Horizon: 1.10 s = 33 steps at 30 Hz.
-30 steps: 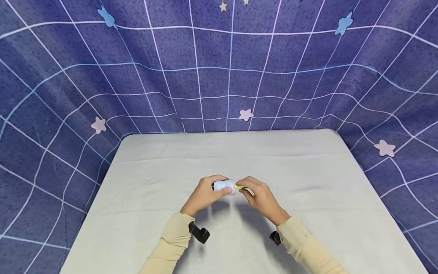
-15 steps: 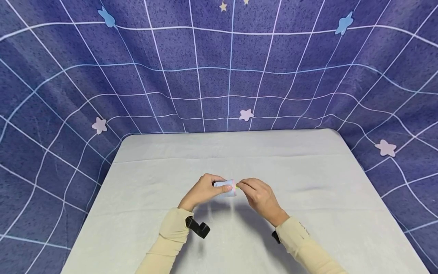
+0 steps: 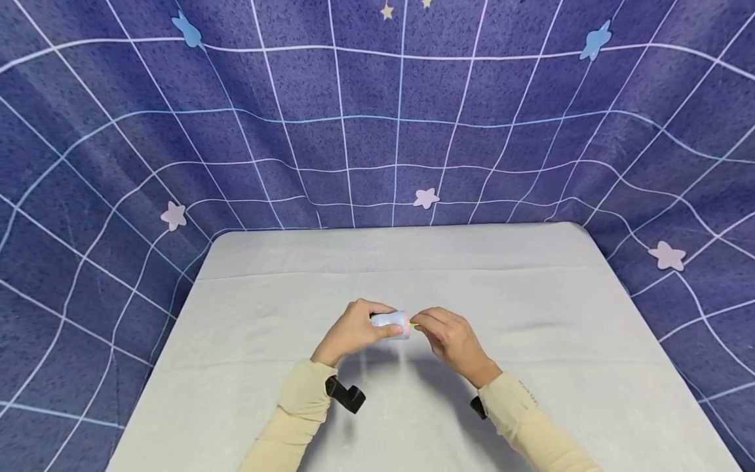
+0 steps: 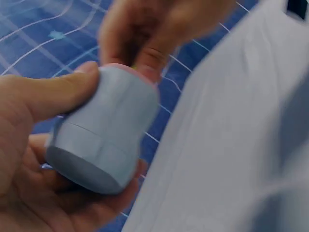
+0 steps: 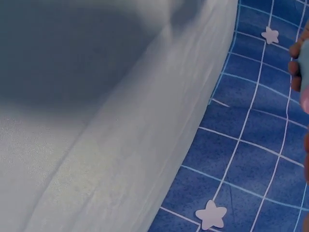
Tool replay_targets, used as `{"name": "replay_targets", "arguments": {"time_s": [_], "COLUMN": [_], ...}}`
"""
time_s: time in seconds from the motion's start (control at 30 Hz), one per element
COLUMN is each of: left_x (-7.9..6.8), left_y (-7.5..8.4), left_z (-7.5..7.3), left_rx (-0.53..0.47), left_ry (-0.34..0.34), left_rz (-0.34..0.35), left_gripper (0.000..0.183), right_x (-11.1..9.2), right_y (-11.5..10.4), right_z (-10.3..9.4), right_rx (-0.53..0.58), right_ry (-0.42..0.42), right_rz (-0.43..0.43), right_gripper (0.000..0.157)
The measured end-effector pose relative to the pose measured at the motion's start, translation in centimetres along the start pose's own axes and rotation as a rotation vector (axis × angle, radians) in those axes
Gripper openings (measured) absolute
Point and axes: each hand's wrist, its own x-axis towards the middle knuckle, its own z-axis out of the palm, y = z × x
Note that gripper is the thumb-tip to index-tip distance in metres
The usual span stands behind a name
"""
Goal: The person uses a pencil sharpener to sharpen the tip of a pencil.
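Note:
My left hand (image 3: 350, 334) grips a pale blue, waisted cylinder (image 3: 382, 319) above the table, thumb along its near side. The cylinder lies sideways, its pink end (image 3: 406, 325) turned to the right. In the left wrist view its flat blue base (image 4: 84, 170) faces the camera, with fingers wrapped underneath. Close to the pink end, my right hand (image 3: 453, 337) pinches a thin yellow-green stick (image 3: 412, 323) between thumb and fingertips; most of the stick is hidden. The right wrist view catches only part of the cylinder (image 5: 304, 65) at its edge.
A white cloth covers the table (image 3: 501, 288) beneath both hands. Behind it and at the sides hangs a dark blue curtain (image 3: 366, 144) with grid lines and stars. Black wrist cameras (image 3: 346, 394) sit at the cream sleeves (image 3: 301, 400).
The fingers of my right hand have turned and moved closer to the pink end, so less of the yellow-green stick shows. My left hand stays nearly in place around the cylinder.

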Motion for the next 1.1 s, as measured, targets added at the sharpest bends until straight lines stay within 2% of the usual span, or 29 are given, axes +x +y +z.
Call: {"name": "replay_targets", "arguments": {"time_s": [0.13,0.27,0.33,0.47,0.53,0.6,0.7,0.87,1.0,1.1], "left_x": [-0.1,-0.2,-0.3,-0.6,-0.8,-0.9,-0.9,-0.9,-1.0,-0.9], "left_y": [0.1,-0.4,-0.7,-1.4,-1.6,-1.8,-1.9,-1.9,-1.7,-1.4], "left_z": [1.0,2.0,2.6,3.6,3.9,4.0,4.0,3.7,3.3,2.6], "left_rx": [0.059,0.183,0.27,0.424,0.458,0.476,0.468,0.388,0.286,0.184], "left_ry": [0.09,0.179,0.229,0.324,0.348,0.36,0.373,0.374,0.331,0.284], "left_rz": [0.097,0.226,0.311,0.466,0.509,0.524,0.501,0.385,0.292,0.218], "left_gripper": [0.041,0.047,0.048,0.049,0.049,0.048,0.046,0.047,0.047,0.046], "right_x": [0.1,0.3,0.4,0.4,0.2,0.1,-0.1,-0.2,-0.2,-0.4], "right_y": [0.2,0.4,0.6,1.2,1.5,1.6,1.2,0.4,0.1,0.2], "right_z": [-0.4,-0.8,-1.0,-1.2,-1.2,-0.9,-0.5,0.0,0.3,0.7], "right_rx": [0.05,0.108,0.202,0.484,0.581,0.606,0.517,0.273,0.119,0.044], "right_ry": [-0.062,-0.148,-0.212,-0.367,-0.418,-0.435,-0.384,-0.229,-0.119,-0.048], "right_rz": [0.077,0.164,0.25,0.509,0.606,0.635,0.57,0.389,0.242,0.158], "right_gripper": [0.014,0.01,0.009,0.013,0.016,0.017,0.015,0.019,0.026,0.028]}}
